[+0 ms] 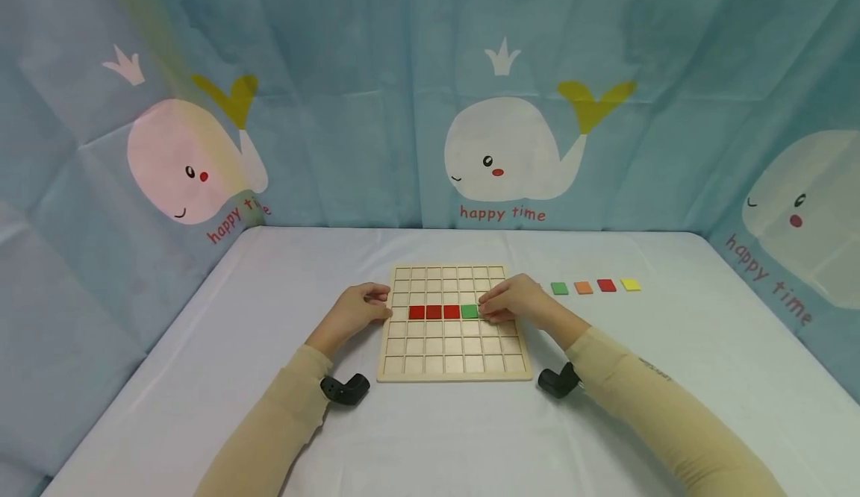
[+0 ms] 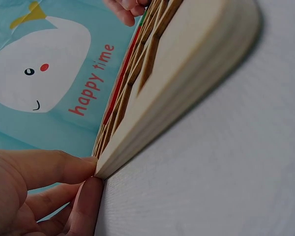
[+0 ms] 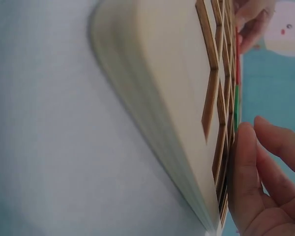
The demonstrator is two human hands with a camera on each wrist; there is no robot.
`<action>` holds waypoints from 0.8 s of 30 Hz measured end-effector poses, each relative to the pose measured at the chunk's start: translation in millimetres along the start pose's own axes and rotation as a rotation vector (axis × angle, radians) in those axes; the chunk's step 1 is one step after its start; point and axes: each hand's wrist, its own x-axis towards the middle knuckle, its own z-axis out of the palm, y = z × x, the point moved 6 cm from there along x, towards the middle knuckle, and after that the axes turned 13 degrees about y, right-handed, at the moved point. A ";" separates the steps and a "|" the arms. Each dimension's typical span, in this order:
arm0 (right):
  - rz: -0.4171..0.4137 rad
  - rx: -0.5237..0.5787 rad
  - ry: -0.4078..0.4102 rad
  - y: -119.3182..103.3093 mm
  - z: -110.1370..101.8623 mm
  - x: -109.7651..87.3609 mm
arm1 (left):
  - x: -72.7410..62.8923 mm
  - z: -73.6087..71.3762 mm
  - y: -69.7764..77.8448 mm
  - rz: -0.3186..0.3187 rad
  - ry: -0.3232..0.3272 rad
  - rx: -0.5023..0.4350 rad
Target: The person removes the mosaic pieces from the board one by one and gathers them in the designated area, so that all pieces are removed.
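A square wooden grid board (image 1: 453,378) lies on the table with square recesses. Three red tiles (image 1: 434,312) sit side by side in one of its middle rows, followed on the right by a green tile (image 1: 469,311). At the board's left edge, my left hand (image 1: 356,309) pinches the rim between thumb and finger, seen closely in the left wrist view. Just right of the green tile, my right hand (image 1: 513,299) is over the board. Its thumb and forefinger tips are slightly apart in the right wrist view, with no tile visible between them.
Right of the board lie a loose green tile (image 1: 560,288), an orange tile (image 1: 583,287), a red tile (image 1: 607,286) and a yellow tile (image 1: 630,284) in a row. A white cloth (image 1: 443,437) covers the table. Blue whale-print curtains (image 1: 349,146) stand behind and at both sides.
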 end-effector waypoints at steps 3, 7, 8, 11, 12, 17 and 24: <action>0.007 -0.016 0.012 -1.1 1.9 0.2 | 0.3 0.1 0.3 0.001 0.001 -0.014; -0.003 -0.018 0.004 -2.7 4.5 0.6 | 0.3 0.0 1.0 0.008 0.002 -0.021; -0.009 -0.016 -0.002 -3.3 5.2 0.3 | 0.5 0.0 0.7 0.008 0.003 -0.021; -0.020 -0.012 -0.021 -4.8 7.4 -0.6 | 1.2 0.1 -0.6 0.007 0.002 -0.021; -0.023 -0.011 -0.026 -5.3 7.9 -0.8 | 1.4 0.0 -0.7 0.009 0.002 -0.018; -0.020 -0.030 -0.031 -6.9 10.3 -0.2 | 1.1 -0.7 -0.7 0.013 0.002 -0.012; -0.024 -0.065 -0.013 -7.7 11.3 2.8 | 0.5 -0.6 -1.1 0.017 -0.005 -0.015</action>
